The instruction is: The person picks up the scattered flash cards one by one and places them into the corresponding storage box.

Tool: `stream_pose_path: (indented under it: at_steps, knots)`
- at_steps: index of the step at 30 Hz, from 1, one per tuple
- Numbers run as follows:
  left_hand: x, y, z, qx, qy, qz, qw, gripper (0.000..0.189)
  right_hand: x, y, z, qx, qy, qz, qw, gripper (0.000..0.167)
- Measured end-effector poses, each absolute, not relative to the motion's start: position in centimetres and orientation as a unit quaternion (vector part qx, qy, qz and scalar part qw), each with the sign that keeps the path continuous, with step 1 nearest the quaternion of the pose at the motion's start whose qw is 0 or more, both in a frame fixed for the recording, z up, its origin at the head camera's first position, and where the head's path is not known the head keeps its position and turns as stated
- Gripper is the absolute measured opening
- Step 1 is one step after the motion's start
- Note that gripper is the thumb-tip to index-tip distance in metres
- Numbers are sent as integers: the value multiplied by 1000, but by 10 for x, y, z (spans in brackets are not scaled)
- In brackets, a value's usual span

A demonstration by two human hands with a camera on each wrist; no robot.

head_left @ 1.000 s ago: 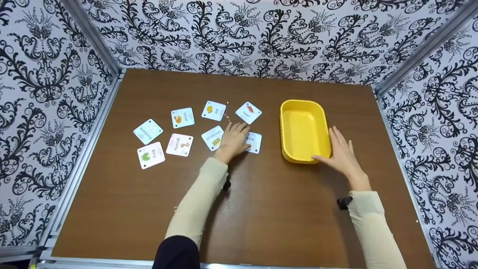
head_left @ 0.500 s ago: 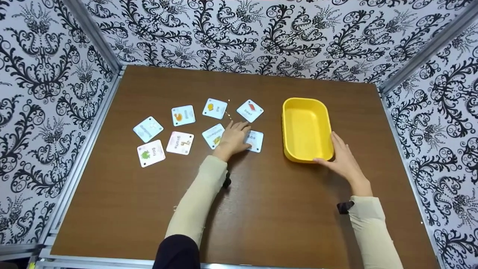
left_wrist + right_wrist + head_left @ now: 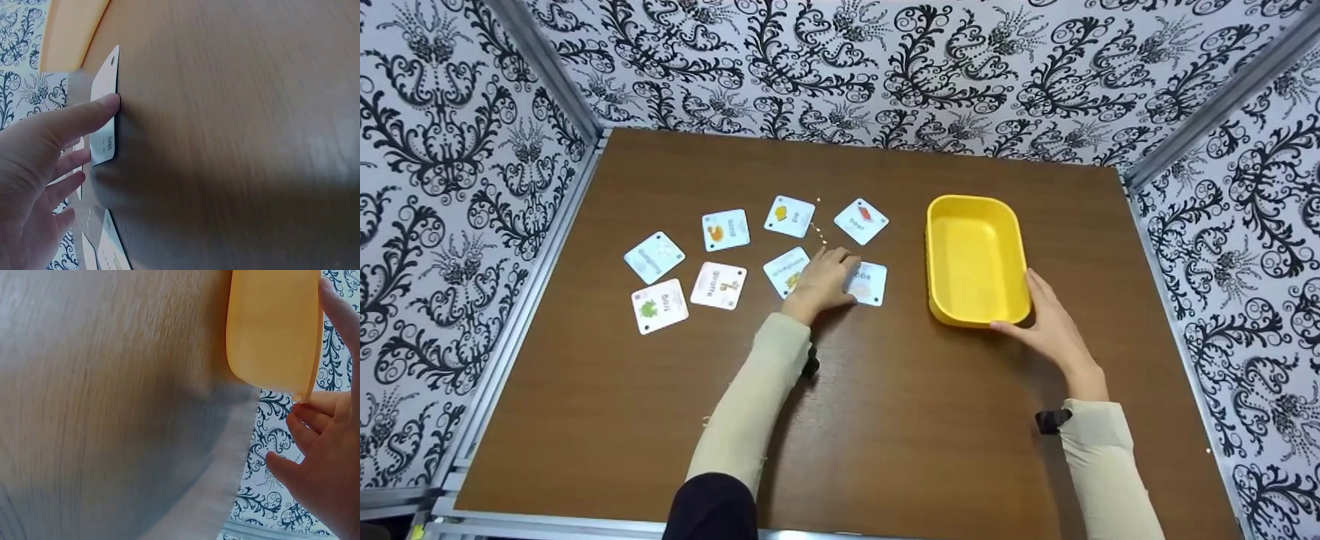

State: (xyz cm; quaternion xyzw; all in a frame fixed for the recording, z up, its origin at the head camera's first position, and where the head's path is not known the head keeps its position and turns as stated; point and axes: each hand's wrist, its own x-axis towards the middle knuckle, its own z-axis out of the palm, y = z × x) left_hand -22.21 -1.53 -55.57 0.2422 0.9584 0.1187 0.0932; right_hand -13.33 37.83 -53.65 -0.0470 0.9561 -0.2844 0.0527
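A passable gap separates the 8 flat cards (image 3: 866, 285) from the yellow tray (image 3: 976, 262), a raised obstacle.

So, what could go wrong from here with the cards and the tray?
The thin egg card might slide instead of lifting, since the left hand meets it at its edge. That hand also covers part of the sandwich card in the head view, so it could brush it. The right hand is at one corner of the yellow tray; a push might turn it.
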Motion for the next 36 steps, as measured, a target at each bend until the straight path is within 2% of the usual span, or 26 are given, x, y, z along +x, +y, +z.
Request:
stream_pose_path:
  at_steps: [5,12,20,27,36]
  knots:
    - [-222,-16,-556,228,960,133,99,92,-133,377,-536,-41,954,-291,61,119]
    - [-218,-14,-560,203,952,210,87,81,-133,379,-535,-45,955,-287,64,119]
    - [-217,-11,-565,164,923,334,95,79,-135,376,-532,-48,953,-291,75,121]
    - [-216,-10,-562,140,911,373,106,77,-135,376,-531,-45,951,-295,83,121]
    - [-211,-7,-559,82,897,430,62,76,-135,376,-530,-36,949,-297,97,122]
